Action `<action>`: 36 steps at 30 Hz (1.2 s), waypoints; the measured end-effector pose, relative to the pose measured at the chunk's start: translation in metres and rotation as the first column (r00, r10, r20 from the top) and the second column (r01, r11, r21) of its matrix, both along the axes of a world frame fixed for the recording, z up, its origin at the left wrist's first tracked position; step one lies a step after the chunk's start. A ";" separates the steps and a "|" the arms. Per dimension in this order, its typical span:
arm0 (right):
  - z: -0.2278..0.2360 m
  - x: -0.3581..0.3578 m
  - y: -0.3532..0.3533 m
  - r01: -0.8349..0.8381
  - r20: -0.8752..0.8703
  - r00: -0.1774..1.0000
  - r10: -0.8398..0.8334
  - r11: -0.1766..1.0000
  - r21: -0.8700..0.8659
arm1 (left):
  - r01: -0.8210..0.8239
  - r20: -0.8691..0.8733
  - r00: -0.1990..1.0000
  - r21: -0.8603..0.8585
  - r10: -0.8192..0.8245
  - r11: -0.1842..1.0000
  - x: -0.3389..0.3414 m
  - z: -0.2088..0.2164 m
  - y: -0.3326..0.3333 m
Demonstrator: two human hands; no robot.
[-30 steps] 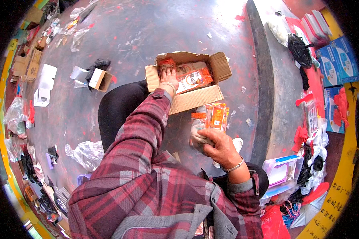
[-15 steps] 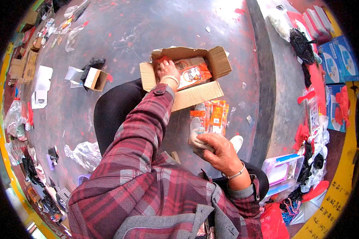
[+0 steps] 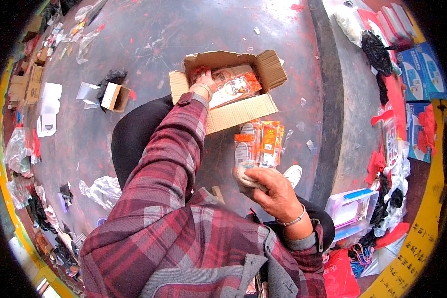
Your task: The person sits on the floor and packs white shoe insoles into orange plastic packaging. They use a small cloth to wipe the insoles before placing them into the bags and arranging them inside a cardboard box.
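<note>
An open cardboard box [image 3: 241, 115] stands in front of me, with orange-and-white plastic packets [image 3: 236, 89] inside. My left hand [image 3: 202, 79] reaches into its left end, fingers bent down against the orange wrapping there. Its fingertips are hidden, so whether it grips a packet cannot be told. Nearer me, my right hand [image 3: 275, 193] is closed around a rounded greyish-white object [image 3: 245, 176] whose kind I cannot make out. Just beyond that object, more orange-and-clear packets [image 3: 269, 140] lie side by side on the floor.
A small open carton [image 3: 116, 97] lies left of my knee, near a white folded card [image 3: 48, 109]. Crumpled clear plastic [image 3: 102, 192] is on the floor. On the right are a clear plastic bin [image 3: 351, 211], blue boxes [image 3: 422, 74] and a black bag [image 3: 376, 52].
My left hand has shifted slightly left and deeper into the box's left end. The box appears a little farther left and up. My right hand keeps its grip, almost still.
</note>
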State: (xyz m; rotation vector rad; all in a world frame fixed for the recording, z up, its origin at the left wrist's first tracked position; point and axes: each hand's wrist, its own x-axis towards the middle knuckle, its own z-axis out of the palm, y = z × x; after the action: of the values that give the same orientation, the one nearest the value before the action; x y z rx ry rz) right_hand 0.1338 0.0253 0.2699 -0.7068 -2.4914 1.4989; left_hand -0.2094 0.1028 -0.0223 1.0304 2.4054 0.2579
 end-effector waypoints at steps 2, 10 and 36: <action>0.002 -0.001 -0.001 -0.021 -0.018 1.000 0.021 1.000 0.007 | 0.004 0.026 1.000 0.013 -0.005 1.000 -0.028 -0.030 -0.002; 0.012 0.001 -0.007 -0.029 -0.075 0.997 0.032 0.999 0.042 | 0.403 0.049 0.915 -0.160 -0.400 0.901 -0.042 0.051 -0.009; 0.016 0.024 -0.028 -0.406 0.258 0.880 0.399 0.913 -0.028 | 0.433 -0.062 0.888 -0.221 -0.456 0.874 0.061 0.128 -0.011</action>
State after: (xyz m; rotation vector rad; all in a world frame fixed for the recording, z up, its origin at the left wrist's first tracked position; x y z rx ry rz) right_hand 0.1578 -0.0026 0.2859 -0.4131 -2.9999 1.5791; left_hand -0.1487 0.0921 0.1058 1.4926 2.1495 -0.2098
